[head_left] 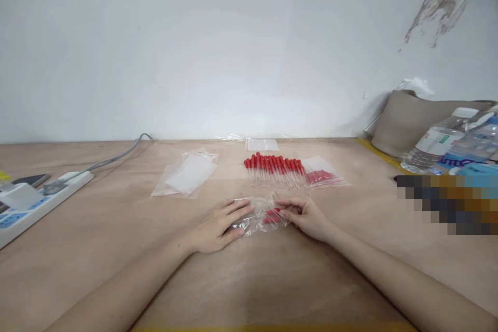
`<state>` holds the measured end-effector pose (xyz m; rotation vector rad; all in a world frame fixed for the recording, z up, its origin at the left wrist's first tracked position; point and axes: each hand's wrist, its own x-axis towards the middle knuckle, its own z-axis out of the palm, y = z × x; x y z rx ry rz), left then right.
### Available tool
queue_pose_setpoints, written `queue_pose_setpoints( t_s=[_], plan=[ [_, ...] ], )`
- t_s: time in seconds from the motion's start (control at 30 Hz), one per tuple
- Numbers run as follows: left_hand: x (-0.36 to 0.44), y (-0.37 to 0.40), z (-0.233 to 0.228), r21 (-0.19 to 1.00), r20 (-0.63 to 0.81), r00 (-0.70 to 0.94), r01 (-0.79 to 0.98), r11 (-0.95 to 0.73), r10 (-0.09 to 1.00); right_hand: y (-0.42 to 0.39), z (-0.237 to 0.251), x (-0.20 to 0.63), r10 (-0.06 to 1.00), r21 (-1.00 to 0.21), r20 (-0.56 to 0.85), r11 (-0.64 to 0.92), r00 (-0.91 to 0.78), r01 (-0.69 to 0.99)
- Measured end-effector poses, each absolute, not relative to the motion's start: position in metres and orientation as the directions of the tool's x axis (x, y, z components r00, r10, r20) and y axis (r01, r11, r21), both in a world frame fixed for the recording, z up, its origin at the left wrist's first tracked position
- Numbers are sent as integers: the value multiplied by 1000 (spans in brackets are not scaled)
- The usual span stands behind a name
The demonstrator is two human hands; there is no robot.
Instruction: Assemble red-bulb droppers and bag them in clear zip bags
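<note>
A clear plastic bag lies flat on the table in front of me, with red-ended pieces inside its right part. My left hand rests on the bag's left side, fingers spread and pressing it down. With thumb and fingers closed, my right hand pinches the bag's right end beside the red pieces. Just beyond, a row of droppers with red bulbs and thin clear stems lies side by side. To their right is a zip bag with more red-ended pieces in it.
Several flat zip bags are stacked at the left, and another lies by the wall. A power strip with a grey cable is at far left. Plastic bottles and a grey-brown bag stand at right.
</note>
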<state>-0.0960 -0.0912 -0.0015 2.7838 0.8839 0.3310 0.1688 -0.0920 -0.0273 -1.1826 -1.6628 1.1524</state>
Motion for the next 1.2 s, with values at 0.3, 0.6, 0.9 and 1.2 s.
queue_pose_setpoints(
  t_s=[0.3, 0.6, 0.9, 1.2],
  plan=[
    [-96, -90, 0, 237, 106, 796, 562, -793, 596, -87, -18, 185, 912, -849, 150, 317, -383, 422],
    [-95, -90, -1, 289, 144, 802, 526, -800, 580, -101, -8, 167, 917, -928, 140, 254, -374, 274],
    [-95, -90, -3, 346, 179, 788, 510, -787, 589, -100, -15, 165, 988, -990, -125, -119, -90, 70],
    [-94, -93, -4, 422, 228, 758, 489, -764, 611, -100, -9, 167, 973, -985, -170, -165, -159, 43]
  ],
)
